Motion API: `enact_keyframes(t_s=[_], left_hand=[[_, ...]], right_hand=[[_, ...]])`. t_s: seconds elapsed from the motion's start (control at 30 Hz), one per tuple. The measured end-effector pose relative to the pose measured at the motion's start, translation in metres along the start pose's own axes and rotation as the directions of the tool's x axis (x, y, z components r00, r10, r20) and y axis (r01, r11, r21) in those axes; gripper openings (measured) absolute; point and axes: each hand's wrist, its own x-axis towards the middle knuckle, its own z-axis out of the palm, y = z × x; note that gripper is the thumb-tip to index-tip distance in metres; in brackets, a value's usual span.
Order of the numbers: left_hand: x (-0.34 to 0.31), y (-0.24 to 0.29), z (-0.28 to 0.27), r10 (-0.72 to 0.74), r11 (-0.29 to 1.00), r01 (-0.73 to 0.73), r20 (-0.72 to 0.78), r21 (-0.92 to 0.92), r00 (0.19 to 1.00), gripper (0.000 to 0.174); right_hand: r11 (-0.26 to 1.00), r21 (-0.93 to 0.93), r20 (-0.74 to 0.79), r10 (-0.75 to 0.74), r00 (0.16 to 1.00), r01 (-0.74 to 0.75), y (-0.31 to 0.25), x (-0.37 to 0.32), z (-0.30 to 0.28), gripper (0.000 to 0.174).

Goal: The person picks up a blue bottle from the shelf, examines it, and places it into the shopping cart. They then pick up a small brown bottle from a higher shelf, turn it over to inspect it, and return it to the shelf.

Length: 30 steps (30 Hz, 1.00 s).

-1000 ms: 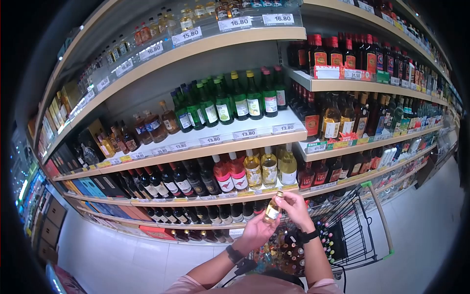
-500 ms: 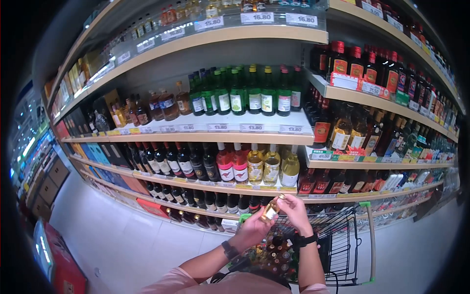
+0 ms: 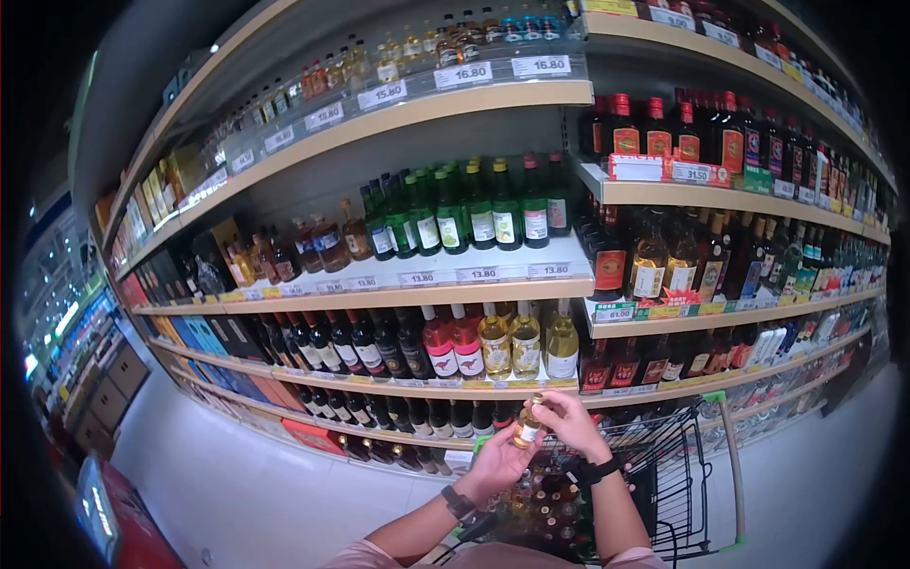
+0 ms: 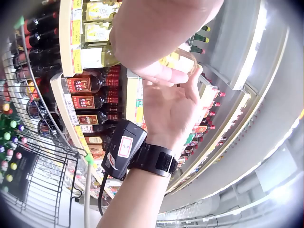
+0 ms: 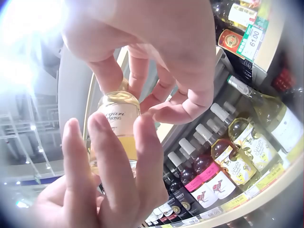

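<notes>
A small glass bottle (image 3: 528, 433) of golden liquid with a pale label is held up over the shopping cart. My left hand (image 3: 499, 463) grips its body from below; in the right wrist view the left fingers (image 5: 111, 156) curl across the front of the glass. From above, my right hand (image 3: 571, 427) pinches the bottle's top end, and its fingers hide the cap in the right wrist view. The bottle (image 5: 124, 107) shows black lettering on its label there. In the left wrist view my hands overlap around the bottle (image 4: 179, 62).
Below my hands stands a wire shopping cart (image 3: 684, 488) with several bottles in it. Shelves ahead hold green bottles (image 3: 450, 228), pink-labelled bottles (image 3: 440, 351), and dark red-capped bottles (image 3: 624, 133) at the right. A shelf edge (image 3: 455, 384) runs just beyond my hands. A red display box (image 3: 128, 512) is at lower left.
The head view has swung left and then partly back, shifting the shelves in frame. Both hands stay on the small bottle, which stands a little more upright than half a second ago.
</notes>
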Motion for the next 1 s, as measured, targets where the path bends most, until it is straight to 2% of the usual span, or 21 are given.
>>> enact_keyframes(t_s=[0.03,0.07,0.2,0.3,0.47,0.53,0.63,0.77,0.8,0.9,0.93,1.0], left_hand=[[0.000,0.000,0.002,-0.015,1.000,0.015,-0.007,-0.022,1.000,0.038],[-0.002,0.000,0.004,0.006,0.998,-0.004,-0.037,0.063,0.999,0.038],[-0.006,-0.003,0.006,0.018,0.985,-0.019,0.005,0.170,1.000,0.038],[-0.003,-0.002,0.005,-0.027,0.994,0.025,0.022,0.102,0.999,0.040],[-0.003,0.002,0.002,-0.020,0.990,0.014,0.046,0.143,0.999,0.039],[-0.005,0.001,0.009,-0.029,0.986,0.022,0.039,0.168,0.999,0.035],[0.001,0.005,-0.003,-0.101,0.989,0.089,0.104,0.117,0.989,0.041],[0.003,0.010,-0.001,-0.142,0.985,0.137,0.041,0.109,0.989,0.036],[0.002,0.013,0.001,-0.152,0.982,0.144,0.050,0.126,0.987,0.034],[0.003,0.025,0.003,-0.126,0.977,0.122,0.015,0.174,0.992,0.033],[0.003,0.030,0.001,-0.115,0.975,0.101,0.060,0.198,0.992,0.031],[0.001,0.038,0.001,-0.103,0.973,0.090,0.048,0.214,0.994,0.026]], right_hand=[[1.000,-0.010,-0.001,-0.015,1.000,0.015,0.000,0.000,0.000,0.022],[0.999,-0.022,-0.003,-0.027,1.000,0.027,0.001,0.001,-0.002,0.023],[1.000,0.009,-0.020,-0.012,1.000,0.012,-0.003,-0.003,-0.004,0.025],[1.000,0.013,-0.019,-0.019,1.000,0.019,-0.003,-0.003,-0.006,0.025],[0.998,-0.054,-0.018,-0.017,1.000,0.016,-0.014,-0.004,-0.006,0.026],[1.000,-0.007,-0.027,0.030,0.999,-0.030,-0.012,-0.005,-0.005,0.026],[0.998,-0.011,-0.056,0.054,0.997,-0.054,-0.013,-0.008,-0.004,0.025],[0.997,-0.054,-0.135,0.046,0.990,-0.054,-0.007,-0.008,0.000,0.025],[0.992,-0.090,-0.138,0.078,0.987,-0.091,-0.005,-0.005,0.000,0.023],[0.994,-0.019,-0.174,0.104,0.979,-0.109,-0.002,0.001,0.006,0.023],[0.996,0.006,-0.187,0.092,0.978,-0.092,-0.006,0.004,0.011,0.023],[0.997,-0.029,-0.202,0.059,0.978,-0.066,0.001,0.012,0.016,0.023]])
